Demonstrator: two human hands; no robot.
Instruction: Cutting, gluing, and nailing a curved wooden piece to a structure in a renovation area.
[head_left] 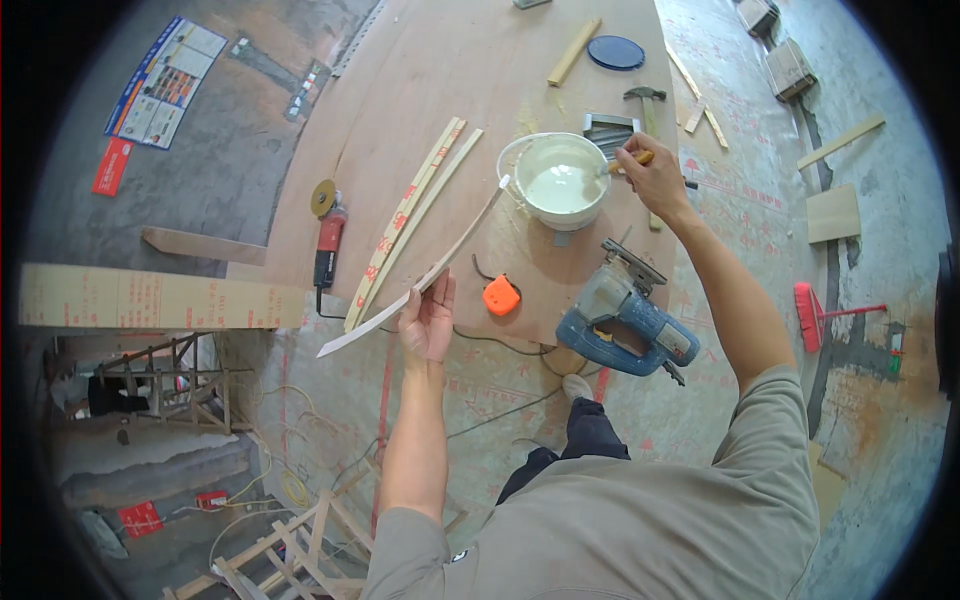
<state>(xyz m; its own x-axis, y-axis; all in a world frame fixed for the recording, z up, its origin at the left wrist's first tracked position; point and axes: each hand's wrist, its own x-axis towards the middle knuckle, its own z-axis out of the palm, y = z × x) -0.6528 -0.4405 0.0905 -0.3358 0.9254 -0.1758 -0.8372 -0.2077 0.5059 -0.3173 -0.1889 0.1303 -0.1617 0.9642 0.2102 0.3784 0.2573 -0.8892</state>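
My left hand [428, 318] holds a long thin wood strip [455, 248] near its lower end; the strip slants up to the right, its far tip over the rim of a white bucket [556, 183] of white glue. My right hand [652, 176] grips the wooden handle of a brush [628, 161] whose head dips into the bucket from the right. The bucket stands on a large plywood sheet [470, 70].
On the plywood lie two more wood strips [405, 222], a red angle grinder [327, 240], an orange tape measure [501, 296], a blue jigsaw [622, 318], a hammer [647, 100], a dark round lid [615, 52]. A red broom [825, 312] lies on the floor to the right.
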